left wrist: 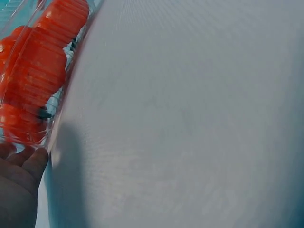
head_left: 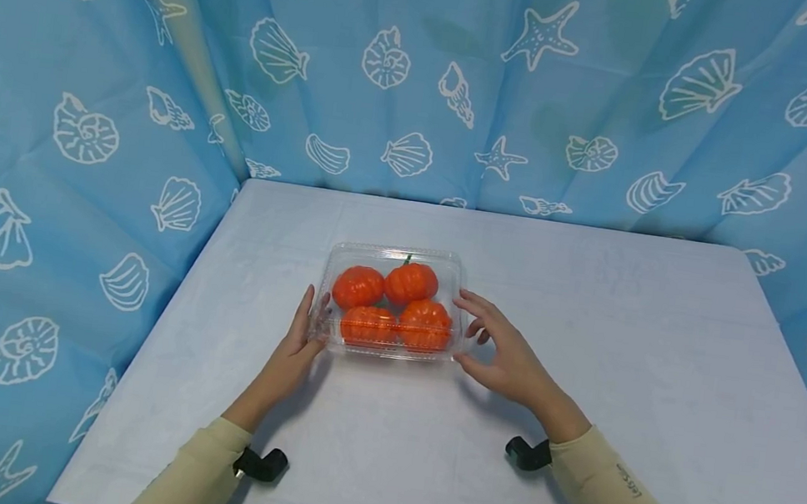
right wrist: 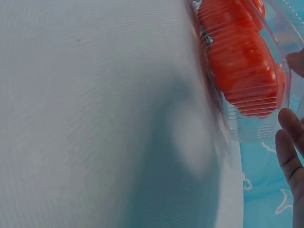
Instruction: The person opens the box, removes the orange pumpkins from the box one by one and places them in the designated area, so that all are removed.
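Note:
A clear plastic box (head_left: 385,352) on the white table holds several orange-red, ribbed, pumpkin-like pieces (head_left: 367,326), some with green stems. My left hand (head_left: 292,360) grips the box's left side, its thumb by the near corner and its fingers along the side wall. In the left wrist view, fingertips (left wrist: 35,161) meet the end of the box. On the opposite side, my right hand (head_left: 504,353) has its index fingertip and thumb at the right edge, with the other fingers loosely bent. Its spread fingertips (right wrist: 286,142) stand beside the ridged wall in the right wrist view.
The white-covered table (head_left: 633,356) extends around the box. Behind it and to the sides hangs a blue curtain (head_left: 422,103) printed with white shells and starfish. Small black wrist mounts (head_left: 261,464) project below both wrists, close over the table.

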Demonstrator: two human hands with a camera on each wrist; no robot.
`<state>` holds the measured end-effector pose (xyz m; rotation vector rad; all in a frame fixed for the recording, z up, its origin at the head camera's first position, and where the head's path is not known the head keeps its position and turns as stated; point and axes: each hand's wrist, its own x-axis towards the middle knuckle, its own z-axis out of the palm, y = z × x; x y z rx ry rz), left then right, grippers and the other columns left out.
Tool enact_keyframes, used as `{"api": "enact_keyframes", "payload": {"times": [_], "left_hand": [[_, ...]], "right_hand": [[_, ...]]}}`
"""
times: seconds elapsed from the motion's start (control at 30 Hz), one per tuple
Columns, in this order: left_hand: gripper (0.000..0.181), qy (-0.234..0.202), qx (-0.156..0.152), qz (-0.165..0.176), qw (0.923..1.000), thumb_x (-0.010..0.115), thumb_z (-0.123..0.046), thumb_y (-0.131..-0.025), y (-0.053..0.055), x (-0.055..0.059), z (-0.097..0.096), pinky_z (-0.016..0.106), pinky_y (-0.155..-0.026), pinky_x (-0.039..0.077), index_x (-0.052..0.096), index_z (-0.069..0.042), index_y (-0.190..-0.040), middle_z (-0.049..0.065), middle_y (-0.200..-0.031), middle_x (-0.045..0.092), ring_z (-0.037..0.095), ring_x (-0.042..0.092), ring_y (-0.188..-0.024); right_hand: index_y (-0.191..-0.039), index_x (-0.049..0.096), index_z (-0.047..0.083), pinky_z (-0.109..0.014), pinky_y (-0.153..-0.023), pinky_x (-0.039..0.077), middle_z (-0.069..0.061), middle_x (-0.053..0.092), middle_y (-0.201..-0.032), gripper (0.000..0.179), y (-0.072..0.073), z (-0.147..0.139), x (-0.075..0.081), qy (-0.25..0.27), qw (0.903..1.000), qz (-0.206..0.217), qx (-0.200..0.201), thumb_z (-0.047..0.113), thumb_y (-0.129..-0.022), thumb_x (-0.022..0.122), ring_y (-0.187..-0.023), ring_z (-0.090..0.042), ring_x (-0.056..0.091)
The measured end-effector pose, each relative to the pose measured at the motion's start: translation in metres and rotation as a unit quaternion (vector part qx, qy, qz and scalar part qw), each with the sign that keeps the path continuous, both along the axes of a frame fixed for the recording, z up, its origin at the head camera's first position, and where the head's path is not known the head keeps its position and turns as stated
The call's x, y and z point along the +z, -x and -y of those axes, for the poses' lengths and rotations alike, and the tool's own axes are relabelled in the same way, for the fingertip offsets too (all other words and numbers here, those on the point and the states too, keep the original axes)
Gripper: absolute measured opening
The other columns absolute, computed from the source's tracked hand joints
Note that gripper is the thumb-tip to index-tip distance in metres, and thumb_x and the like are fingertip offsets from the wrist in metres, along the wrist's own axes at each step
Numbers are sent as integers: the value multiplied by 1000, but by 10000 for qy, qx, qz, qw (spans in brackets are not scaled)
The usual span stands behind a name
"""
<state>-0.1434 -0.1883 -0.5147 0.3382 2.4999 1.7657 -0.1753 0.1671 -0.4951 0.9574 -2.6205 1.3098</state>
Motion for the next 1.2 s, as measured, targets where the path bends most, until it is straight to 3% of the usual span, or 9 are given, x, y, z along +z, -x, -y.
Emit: {"api": "enact_keyframes", "payload": {"times": [0.17,0.33,0.53,0.77,0.93,1.03,1.2], "left_hand": [[74,125,92,257,9995,43,-5,-106,-1,3,0,56,-123,11,-2,-13,-165,14,-170,3,33,3,-156],[70,181,103,301,9993,44,-5,-107,-4,5,2,53,-122,17,3,-9,-164,16,-169,11,34,14,-155],[70,225,137,323,9991,46,-7,-107,-7,5,4,55,-122,19,5,-9,-164,16,-169,10,36,13,-154],[69,243,101,184,9995,45,-7,-107,-11,4,8,53,-121,20,7,-8,-164,18,-167,18,36,18,-153],[73,465,126,209,9986,51,-16,-107,-13,2,8,54,-121,19,7,-6,-164,19,-167,16,38,21,-152],[81,684,148,304,9971,58,-26,-105,-13,-1,8,53,-119,25,6,-9,-164,17,-167,18,35,24,-152],[86,635,81,252,9976,63,-26,-103,-12,-1,8,52,-120,24,4,-12,-165,13,-168,19,31,21,-153]], "right_hand": [[-153,42,13,-47,-83,58,-7,40,-159,78,0,1,-1,55,9998,-89,-156,18,-86,81,-104,-23,61],[-152,45,14,-53,-85,57,-6,43,-157,77,1,2,2,271,9995,-129,-98,19,-85,82,-109,-31,60],[-149,49,13,-55,-90,56,-9,45,-156,73,1,2,4,336,9994,-102,35,13,-84,82,-117,-27,60],[-142,60,18,-50,-87,59,-7,55,-146,53,1,6,3,261,9982,-371,-382,9,-92,75,-119,-24,59],[-141,61,20,-46,-85,60,-7,59,-138,50,2,8,6,153,9967,-489,-632,13,-93,74,-108,-24,63],[-142,61,20,-47,-83,60,-7,62,-129,51,4,9,8,147,9958,-528,-738,14,-94,74,-101,-24,64],[-143,61,21,-54,-85,59,-6,65,-120,51,7,10,13,300,9949,-542,-795,15,-94,74,-102,-28,63]]}}
